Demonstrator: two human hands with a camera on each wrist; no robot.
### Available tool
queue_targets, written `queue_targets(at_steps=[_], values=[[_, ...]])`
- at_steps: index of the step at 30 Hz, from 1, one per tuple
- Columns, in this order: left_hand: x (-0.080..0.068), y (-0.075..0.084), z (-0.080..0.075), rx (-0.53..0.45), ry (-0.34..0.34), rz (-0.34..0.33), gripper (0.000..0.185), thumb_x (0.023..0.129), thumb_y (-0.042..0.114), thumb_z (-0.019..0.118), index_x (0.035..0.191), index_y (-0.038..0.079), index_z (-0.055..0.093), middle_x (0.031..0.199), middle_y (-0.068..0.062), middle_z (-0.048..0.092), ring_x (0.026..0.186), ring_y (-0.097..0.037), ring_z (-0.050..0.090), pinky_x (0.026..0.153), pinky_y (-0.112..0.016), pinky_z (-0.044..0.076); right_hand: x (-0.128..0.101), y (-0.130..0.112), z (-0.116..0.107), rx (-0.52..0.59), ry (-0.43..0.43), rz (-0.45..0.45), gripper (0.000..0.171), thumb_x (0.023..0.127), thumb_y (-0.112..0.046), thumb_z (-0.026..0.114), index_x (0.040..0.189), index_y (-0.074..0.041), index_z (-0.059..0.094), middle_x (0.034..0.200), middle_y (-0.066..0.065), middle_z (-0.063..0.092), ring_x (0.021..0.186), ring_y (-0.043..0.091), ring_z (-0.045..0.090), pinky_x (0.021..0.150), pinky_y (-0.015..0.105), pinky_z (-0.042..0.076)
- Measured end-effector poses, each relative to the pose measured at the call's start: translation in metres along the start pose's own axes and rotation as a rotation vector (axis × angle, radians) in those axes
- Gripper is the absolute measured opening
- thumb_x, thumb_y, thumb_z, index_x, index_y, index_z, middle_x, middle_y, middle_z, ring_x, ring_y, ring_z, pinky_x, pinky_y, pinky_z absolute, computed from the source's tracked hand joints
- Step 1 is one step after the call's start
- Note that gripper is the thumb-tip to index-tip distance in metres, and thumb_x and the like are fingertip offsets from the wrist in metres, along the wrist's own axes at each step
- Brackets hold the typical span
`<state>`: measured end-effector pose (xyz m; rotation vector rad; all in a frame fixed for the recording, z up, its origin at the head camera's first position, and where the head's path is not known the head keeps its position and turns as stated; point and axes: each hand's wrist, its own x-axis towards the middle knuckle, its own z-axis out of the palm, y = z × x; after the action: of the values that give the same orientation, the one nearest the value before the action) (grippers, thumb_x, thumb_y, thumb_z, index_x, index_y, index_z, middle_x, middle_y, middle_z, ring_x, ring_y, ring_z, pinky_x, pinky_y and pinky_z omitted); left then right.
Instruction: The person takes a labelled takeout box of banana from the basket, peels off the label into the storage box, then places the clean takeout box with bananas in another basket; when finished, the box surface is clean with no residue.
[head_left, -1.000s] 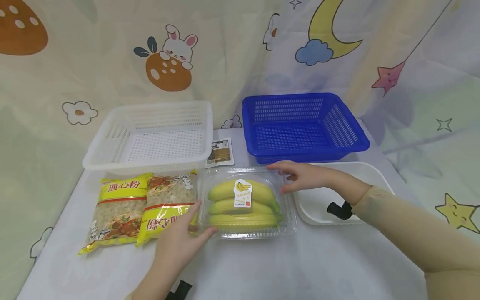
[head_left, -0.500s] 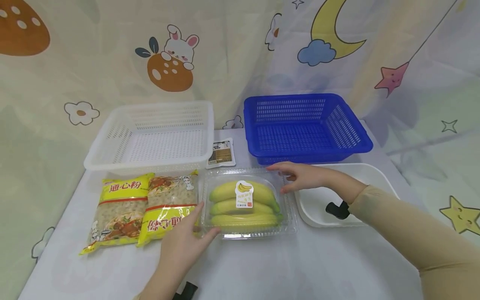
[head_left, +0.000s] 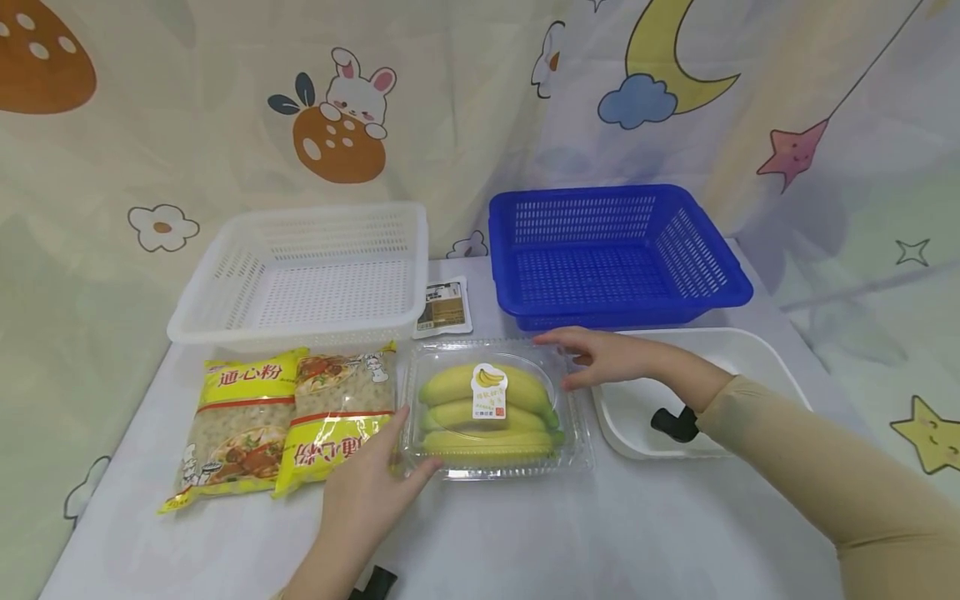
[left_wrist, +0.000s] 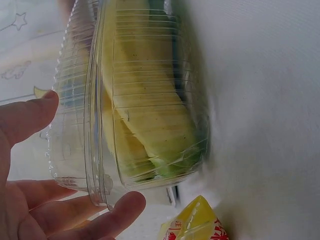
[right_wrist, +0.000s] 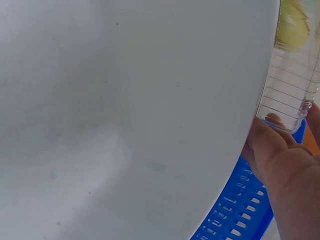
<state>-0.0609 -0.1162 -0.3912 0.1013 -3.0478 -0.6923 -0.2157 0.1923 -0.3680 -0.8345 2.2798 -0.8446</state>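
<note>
A clear plastic clamshell box (head_left: 573, 433) of yellow bananas (head_left: 450, 412) with a white label (head_left: 490, 392) lies flat on the table. My left hand (head_left: 363, 483) is at its near left corner, thumb along the front and index finger along the left side. In the left wrist view those fingers (left_wrist: 130, 200) spread loosely beside the lid rim. At the far right corner, the fingertips of my right hand (head_left: 600, 354) touch the box, the index finger reaching along the back edge. Part of that hand shows behind a white wall in the right wrist view.
Two yellow noodle bags (head_left: 240, 425) lie left of the box. Behind stand a white basket (head_left: 322, 333) and a blue basket (head_left: 622, 312), with a small brown-and-white packet (head_left: 442, 308) between them. A white tray (head_left: 738, 367) sits under my right forearm.
Both hands stay at the corners of the banana box, which keeps its place. The head view shifts only slightly.
</note>
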Motion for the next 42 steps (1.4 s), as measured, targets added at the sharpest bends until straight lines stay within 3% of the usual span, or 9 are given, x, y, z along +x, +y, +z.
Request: queue_targets(at_steps=[7, 15, 18, 21, 27, 34, 38, 42], values=[[-0.001, -0.001, 0.003, 0.005, 0.033, 0.007, 0.077, 0.07, 0.057, 0.067, 0.134, 0.021, 0.046, 0.097, -0.004, 0.068, 0.077, -0.018, 0.063, 0.052, -0.029, 0.043, 0.0, 0.0, -0.001, 0.011, -0.009, 0.005, 0.067, 0.082, -0.024, 0.065, 0.141, -0.017, 0.032, 0.147, 0.008, 0.027, 0.133, 0.031, 0.03, 0.104, 0.045, 0.035], [0.0, -0.001, 0.004, 0.012, 0.036, 0.007, 0.077, 0.069, 0.058, 0.067, 0.133, 0.021, 0.046, 0.1, -0.004, 0.068, 0.072, -0.016, 0.061, 0.05, -0.027, 0.04, 0.0, 0.001, 0.0, 0.039, -0.013, 0.007, 0.069, 0.083, -0.024, 0.065, 0.141, -0.017, 0.03, 0.147, 0.009, 0.026, 0.134, 0.032, 0.027, 0.105, 0.048, 0.033], [0.0, -0.001, 0.004, 0.013, 0.042, 0.021, 0.077, 0.069, 0.058, 0.067, 0.133, 0.021, 0.046, 0.109, -0.006, 0.066, 0.082, -0.022, 0.064, 0.053, -0.031, 0.045, -0.003, -0.002, 0.002, 0.001, -0.002, 0.028, 0.068, 0.084, -0.028, 0.064, 0.142, -0.02, 0.029, 0.149, 0.007, 0.024, 0.136, 0.031, 0.025, 0.105, 0.049, 0.032], [-0.001, -0.002, 0.004, 0.014, 0.047, 0.038, 0.077, 0.07, 0.057, 0.067, 0.133, 0.02, 0.046, 0.125, -0.007, 0.058, 0.104, -0.028, 0.061, 0.067, -0.041, 0.051, -0.007, -0.01, 0.003, -0.075, 0.024, 0.034, 0.066, 0.085, -0.031, 0.061, 0.142, -0.023, 0.029, 0.151, 0.007, 0.019, 0.138, 0.031, 0.019, 0.106, 0.053, 0.028], [0.002, -0.003, 0.006, -0.019, 0.06, 0.09, 0.083, 0.069, 0.057, 0.068, 0.135, 0.014, 0.042, 0.138, -0.011, 0.045, 0.121, -0.033, 0.048, 0.091, -0.053, 0.042, -0.013, -0.037, 0.011, -0.191, 0.142, -0.002, 0.059, 0.087, -0.026, 0.058, 0.14, -0.019, 0.034, 0.15, 0.009, 0.024, 0.137, 0.034, 0.021, 0.105, 0.056, 0.026], [0.007, -0.001, 0.012, -0.069, 0.064, 0.118, 0.091, 0.068, 0.056, 0.069, 0.138, 0.009, 0.037, 0.147, -0.011, 0.029, 0.127, -0.036, 0.04, 0.096, -0.054, 0.038, -0.009, -0.071, 0.035, -0.252, 0.25, -0.013, 0.052, 0.085, -0.026, 0.061, 0.132, -0.008, 0.046, 0.134, 0.014, 0.047, 0.126, 0.032, 0.042, 0.102, 0.049, 0.036], [0.009, 0.0, 0.015, -0.085, 0.057, 0.129, 0.092, 0.07, 0.057, 0.067, 0.139, 0.005, 0.035, 0.148, -0.011, 0.028, 0.128, -0.035, 0.038, 0.097, -0.053, 0.038, 0.0, -0.077, 0.045, -0.272, 0.273, -0.002, 0.047, 0.083, -0.027, 0.062, 0.124, -0.004, 0.054, 0.118, 0.011, 0.058, 0.107, 0.024, 0.054, 0.092, 0.04, 0.045], [0.008, 0.001, 0.017, -0.108, 0.047, 0.124, 0.093, 0.071, 0.057, 0.065, 0.139, 0.004, 0.033, 0.148, -0.01, 0.028, 0.131, -0.032, 0.035, 0.099, -0.052, 0.036, 0.01, -0.076, 0.051, -0.27, 0.265, 0.051, 0.045, 0.083, -0.027, 0.061, 0.12, -0.002, 0.057, 0.103, 0.007, 0.06, 0.088, 0.016, 0.052, 0.077, 0.029, 0.046]])
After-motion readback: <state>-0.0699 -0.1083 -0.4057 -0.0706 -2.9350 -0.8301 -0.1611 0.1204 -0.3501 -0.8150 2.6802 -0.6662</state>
